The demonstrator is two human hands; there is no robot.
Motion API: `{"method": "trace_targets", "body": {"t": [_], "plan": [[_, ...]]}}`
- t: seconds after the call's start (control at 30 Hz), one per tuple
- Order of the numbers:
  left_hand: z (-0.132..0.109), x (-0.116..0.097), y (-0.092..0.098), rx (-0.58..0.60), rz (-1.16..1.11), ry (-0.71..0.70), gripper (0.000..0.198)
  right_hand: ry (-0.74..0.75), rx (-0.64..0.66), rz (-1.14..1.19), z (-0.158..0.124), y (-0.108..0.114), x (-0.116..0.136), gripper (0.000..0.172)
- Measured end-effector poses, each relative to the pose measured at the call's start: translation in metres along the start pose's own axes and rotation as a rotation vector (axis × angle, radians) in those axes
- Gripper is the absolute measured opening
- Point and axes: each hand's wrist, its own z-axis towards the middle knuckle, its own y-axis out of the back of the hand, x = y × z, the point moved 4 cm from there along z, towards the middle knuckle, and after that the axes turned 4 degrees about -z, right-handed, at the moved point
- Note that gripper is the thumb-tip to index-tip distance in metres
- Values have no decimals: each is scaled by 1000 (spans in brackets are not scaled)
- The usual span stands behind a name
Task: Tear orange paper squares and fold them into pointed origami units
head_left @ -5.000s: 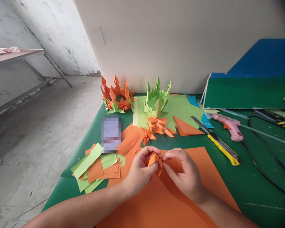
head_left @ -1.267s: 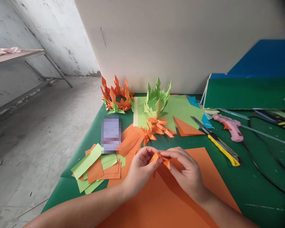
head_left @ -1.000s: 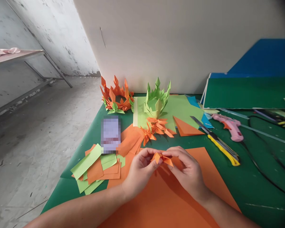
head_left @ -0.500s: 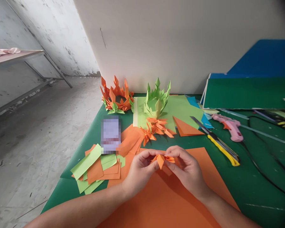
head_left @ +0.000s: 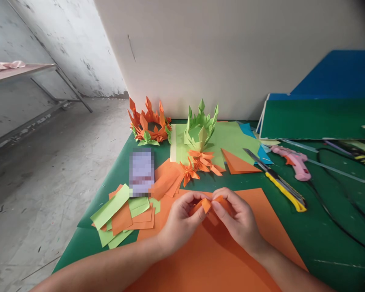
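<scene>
My left hand [head_left: 179,223] and my right hand [head_left: 237,221] meet over a large orange paper sheet [head_left: 219,259] on the green table. Both pinch a small folded orange paper piece [head_left: 207,204] between thumbs and fingertips, held just above the sheet. Several finished orange paper flowers [head_left: 200,163] lie a little beyond my hands. Behind them stand an orange paper crown [head_left: 148,121] and a light green paper crown [head_left: 200,125] against the wall.
Cut orange and green paper strips [head_left: 124,213] lie at the left by the table edge, next to a blurred card [head_left: 142,171]. A yellow utility knife [head_left: 280,182], pink glue gun [head_left: 293,160] with black cord, and stacked green and blue boards [head_left: 319,109] sit to the right.
My right fingers have worked along the small orange piece, turning and pressing its flaps; the points that stuck out are now tucked closer between my fingertips. Both hands stay in place.
</scene>
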Motion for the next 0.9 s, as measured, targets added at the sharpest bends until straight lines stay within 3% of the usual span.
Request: {"method": "trace_targets", "body": {"t": [0.23, 0.53, 0.73, 0.9], "plan": [[-2, -1, -6, 38, -71, 76, 18, -99, 58, 73, -4, -6, -5, 25], [-2, -6, -7, 43, -83, 71, 23, -147, 76, 62, -5, -9, -5, 22], [0, -3, -2, -70, -90, 78, 22, -124, 68, 54, -2, -9, -4, 23], [0, -5, -1, -81, -94, 106, 24, -85, 52, 28, 0, -8, 0, 14]]}}
